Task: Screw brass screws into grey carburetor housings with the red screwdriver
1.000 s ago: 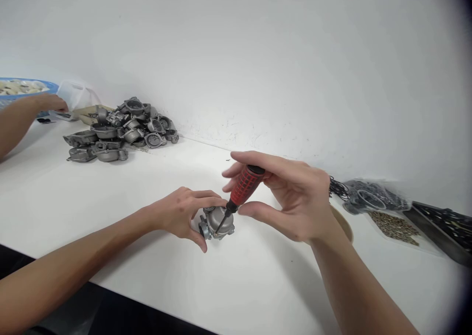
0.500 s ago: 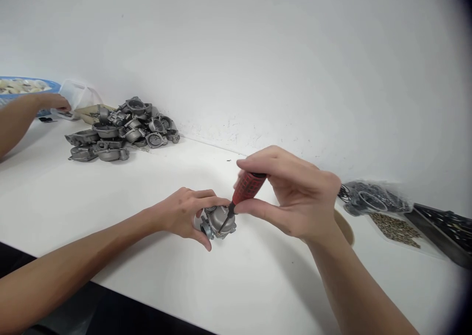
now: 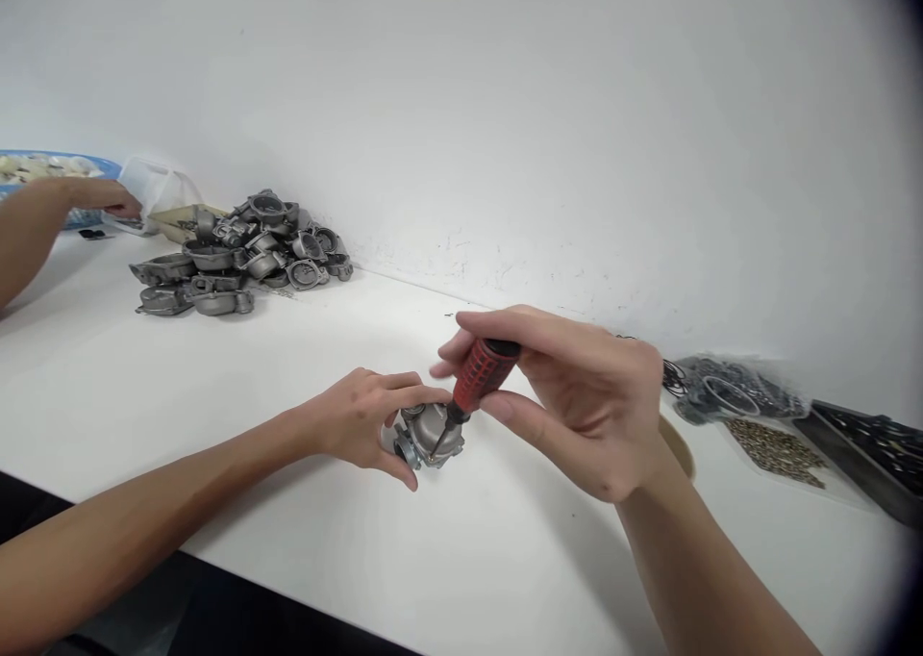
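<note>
A small grey cast-metal part point(image 3: 427, 433) rests on the white table point(image 3: 288, 367). My left hand point(image 3: 361, 423) grips it from the left, thumb under and fingers over its top. My right hand point(image 3: 577, 401) pinches a screwdriver with a red ribbed handle point(image 3: 482, 375), held slanted down to the left. Its dark tip touches the top of the metal part.
A heap of grey metal castings point(image 3: 237, 254) lies at the back left. Another person's hand point(image 3: 93, 197) reaches toward a clear bag and a blue basket point(image 3: 50, 170). Bags of black rings point(image 3: 728, 391) and small screws point(image 3: 775, 449), plus a dark tray point(image 3: 872, 454), sit at the right.
My right hand's fingers have shifted round the red handle, turning the screwdriver, with its tip staying on the part. My left hand stays in place.
</note>
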Motion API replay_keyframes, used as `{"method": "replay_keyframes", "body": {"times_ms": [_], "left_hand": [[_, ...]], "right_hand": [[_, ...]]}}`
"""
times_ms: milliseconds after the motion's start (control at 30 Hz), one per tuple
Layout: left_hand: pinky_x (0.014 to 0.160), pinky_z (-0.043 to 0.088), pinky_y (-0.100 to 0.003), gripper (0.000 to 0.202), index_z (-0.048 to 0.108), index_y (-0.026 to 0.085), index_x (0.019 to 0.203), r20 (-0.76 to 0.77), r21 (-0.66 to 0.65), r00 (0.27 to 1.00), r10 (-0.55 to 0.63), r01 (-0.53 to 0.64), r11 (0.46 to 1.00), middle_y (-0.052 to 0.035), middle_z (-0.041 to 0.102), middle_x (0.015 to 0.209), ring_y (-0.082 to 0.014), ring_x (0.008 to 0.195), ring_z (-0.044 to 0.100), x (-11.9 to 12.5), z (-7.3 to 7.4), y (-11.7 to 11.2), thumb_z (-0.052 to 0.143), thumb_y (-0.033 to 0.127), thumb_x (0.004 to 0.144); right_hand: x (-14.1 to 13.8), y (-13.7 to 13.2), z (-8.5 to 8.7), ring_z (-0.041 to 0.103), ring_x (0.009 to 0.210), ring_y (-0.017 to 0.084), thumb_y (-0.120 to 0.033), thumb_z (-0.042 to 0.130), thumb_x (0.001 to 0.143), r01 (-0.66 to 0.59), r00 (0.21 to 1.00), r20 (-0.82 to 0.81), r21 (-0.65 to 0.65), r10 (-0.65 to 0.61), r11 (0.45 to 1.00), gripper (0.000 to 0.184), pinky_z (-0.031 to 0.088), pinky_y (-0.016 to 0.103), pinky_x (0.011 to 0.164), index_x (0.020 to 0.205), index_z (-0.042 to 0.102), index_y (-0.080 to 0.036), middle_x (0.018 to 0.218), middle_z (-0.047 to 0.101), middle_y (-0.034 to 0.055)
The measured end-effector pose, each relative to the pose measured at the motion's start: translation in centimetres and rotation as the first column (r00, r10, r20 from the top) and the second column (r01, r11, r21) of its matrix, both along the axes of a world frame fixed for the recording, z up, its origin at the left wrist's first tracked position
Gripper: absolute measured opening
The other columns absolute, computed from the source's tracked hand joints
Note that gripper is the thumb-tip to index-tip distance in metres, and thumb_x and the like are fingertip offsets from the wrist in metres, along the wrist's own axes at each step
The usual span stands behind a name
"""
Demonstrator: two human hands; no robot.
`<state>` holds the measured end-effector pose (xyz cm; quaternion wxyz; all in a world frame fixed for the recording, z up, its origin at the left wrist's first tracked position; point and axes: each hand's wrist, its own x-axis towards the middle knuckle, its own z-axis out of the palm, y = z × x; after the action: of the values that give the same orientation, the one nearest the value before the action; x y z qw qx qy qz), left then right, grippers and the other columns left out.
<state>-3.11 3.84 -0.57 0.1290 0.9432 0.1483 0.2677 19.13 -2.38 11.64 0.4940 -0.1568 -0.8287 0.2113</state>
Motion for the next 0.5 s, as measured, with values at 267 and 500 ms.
{"method": "replay_keyframes", "body": {"times_ms": [267, 500], "left_hand": [[0.062, 0.046, -0.025, 0.087, 0.046, 0.028, 0.143, -0.009, -0.011, 1.000, 0.007, -0.008, 1.000, -0.0061, 0.070, 0.106, -0.0168, 0.071, 0.064, -0.05, 0.08, -0.08, 0.071, 0.075, 0.074], [0.067, 0.049, -0.026, 0.087, 0.045, 0.028, 0.144, -0.033, -0.053, 0.999, 0.008, -0.010, 0.999, -0.0053, 0.070, 0.108, -0.0181, 0.076, 0.067, 0.02, 0.40, -0.21, 0.074, 0.072, 0.074]], "right_hand": [[-0.01, 0.26, -0.22, 0.072, 0.090, 0.021, -0.010, 0.070, 0.089, -0.013, 1.000, 0.007, -0.007, 0.013, 1.000, 0.053, 0.066, 0.045, 0.083, 0.138, 0.062, -0.028, 0.110, 0.073, 0.0064], [0.03, 0.16, -0.08, 0.072, 0.086, 0.020, -0.011, 0.072, 0.087, -0.026, 0.999, 0.019, -0.014, 0.026, 1.000, 0.050, 0.066, 0.040, 0.076, 0.135, 0.065, -0.026, 0.108, 0.071, 0.0076]]}}
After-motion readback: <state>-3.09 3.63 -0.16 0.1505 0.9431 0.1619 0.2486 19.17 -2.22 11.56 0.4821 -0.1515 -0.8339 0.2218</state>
